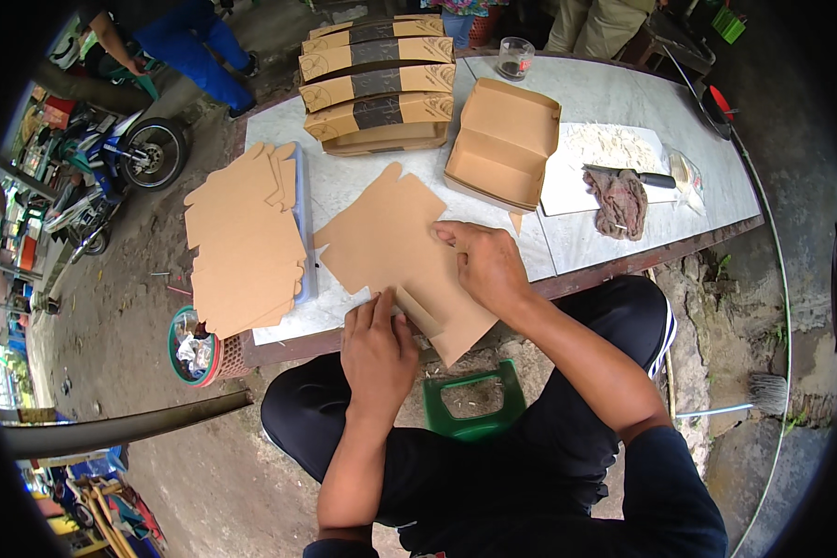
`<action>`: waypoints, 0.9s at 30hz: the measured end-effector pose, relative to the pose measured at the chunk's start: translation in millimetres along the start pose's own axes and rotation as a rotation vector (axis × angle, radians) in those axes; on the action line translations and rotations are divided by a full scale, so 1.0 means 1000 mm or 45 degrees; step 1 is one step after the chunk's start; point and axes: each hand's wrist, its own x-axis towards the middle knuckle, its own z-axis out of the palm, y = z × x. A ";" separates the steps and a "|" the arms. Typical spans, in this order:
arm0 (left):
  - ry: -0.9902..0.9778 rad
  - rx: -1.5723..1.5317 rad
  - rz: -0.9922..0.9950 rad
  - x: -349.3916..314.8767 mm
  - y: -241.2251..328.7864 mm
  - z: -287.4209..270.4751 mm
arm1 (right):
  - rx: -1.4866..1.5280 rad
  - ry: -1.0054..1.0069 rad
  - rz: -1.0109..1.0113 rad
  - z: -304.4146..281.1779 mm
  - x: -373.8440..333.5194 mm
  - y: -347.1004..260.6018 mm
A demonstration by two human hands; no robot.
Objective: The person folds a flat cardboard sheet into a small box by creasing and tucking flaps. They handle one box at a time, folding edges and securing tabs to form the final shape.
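Mid-frame, left hand (379,349) and right hand (488,265), apart, touch one part-folded brown cardboard blank (381,223), grips unclear; upper centre-right, one clear glass tumbler (515,58).

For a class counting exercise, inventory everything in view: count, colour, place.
Veined table: one, white, centre
Partly folded cardboard blank: one, brown, at hands
Flat cardboard blanks: stack, brown, left
Banded cardboard boxes: several, brown, far side
Open cardboard box: one, brown, beside these
Clear glass: one, dark contents, far edge
Rectangular board: one, white, right
Shreds: pile, white, on board
Knife: one, black handle, by shreds
Crumpled cloth: one, brownish, right
Plastic stool: one, green, lower centre
Round bin: one, green-red, left
Motorcycle: at least one, blue, left
People: at least three, various clothes, top
Legs: two, black trousers, bottom
Left hand: one, blank's near side
Right hand: one, blank's right
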 end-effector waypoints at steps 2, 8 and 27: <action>0.026 -0.010 -0.027 0.002 -0.007 -0.005 | 0.010 -0.098 -0.018 -0.009 0.003 -0.006; 0.120 0.074 0.010 0.004 -0.019 -0.004 | -0.143 -0.377 -0.202 -0.024 0.006 -0.003; 0.251 -0.731 -0.337 0.020 -0.033 -0.001 | -0.175 -0.431 -0.383 -0.030 0.004 -0.003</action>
